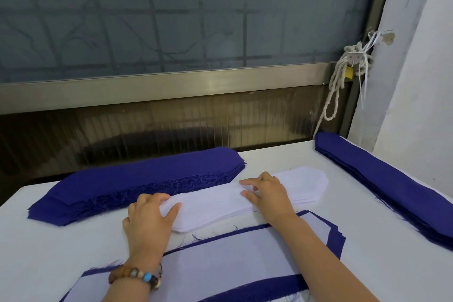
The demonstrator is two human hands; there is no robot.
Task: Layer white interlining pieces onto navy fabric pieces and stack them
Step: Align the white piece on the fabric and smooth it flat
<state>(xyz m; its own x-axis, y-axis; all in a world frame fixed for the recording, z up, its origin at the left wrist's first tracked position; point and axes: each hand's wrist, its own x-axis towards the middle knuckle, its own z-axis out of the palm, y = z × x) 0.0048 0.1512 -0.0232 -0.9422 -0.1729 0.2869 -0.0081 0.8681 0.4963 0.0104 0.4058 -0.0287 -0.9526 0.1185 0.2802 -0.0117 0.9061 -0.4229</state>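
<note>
The long, pointed-ended stack of white interlining (pixel 215 206) lies mid-table (pixel 282 154) between 2 navy stacks (pixel 137 179) with frayed, thready edges. The left hand (pixel 147 218) grips its left end, thumb on top. The right hand (pixel 267 191) rests bent fingertips on it; whether they pinch a ply, I cannot tell.

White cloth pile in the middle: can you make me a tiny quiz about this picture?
1. True or false: the left hand and right hand both touch the white interlining stack.
2. Which wrist wears the bead bracelet? A left, B right.
3. Fill in: the layered pile nearest the person shows white pieces on ___ fabric.
Key: 1 true; 2 A; 3 navy.
</note>
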